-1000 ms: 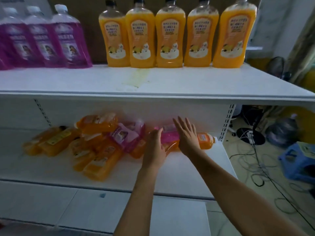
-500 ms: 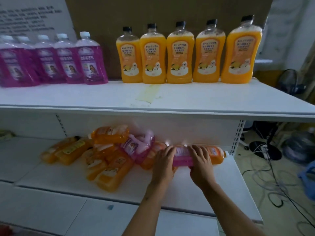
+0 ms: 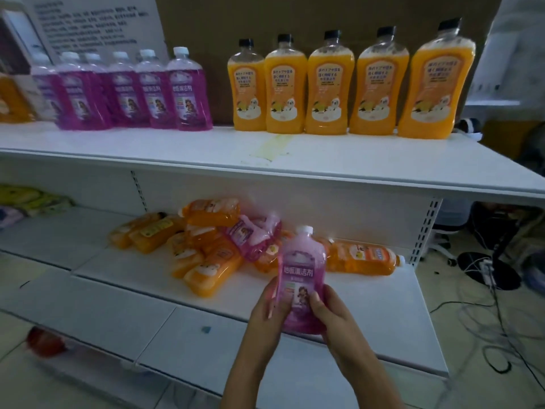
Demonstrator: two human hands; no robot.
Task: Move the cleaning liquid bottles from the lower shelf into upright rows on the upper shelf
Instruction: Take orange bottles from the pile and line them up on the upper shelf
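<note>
Both hands, left hand (image 3: 269, 309) and right hand (image 3: 334, 315), clasp an upright purple cleaner bottle (image 3: 300, 278); next, a lift to the purple row (image 3: 132, 93) above-left.

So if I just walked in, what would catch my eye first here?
Probably the pink bottle held upright in the left hand and right hand, in front of the lower shelf. Then the five orange bottles standing in a row on the upper shelf, and the jumbled pile lying below.
</note>
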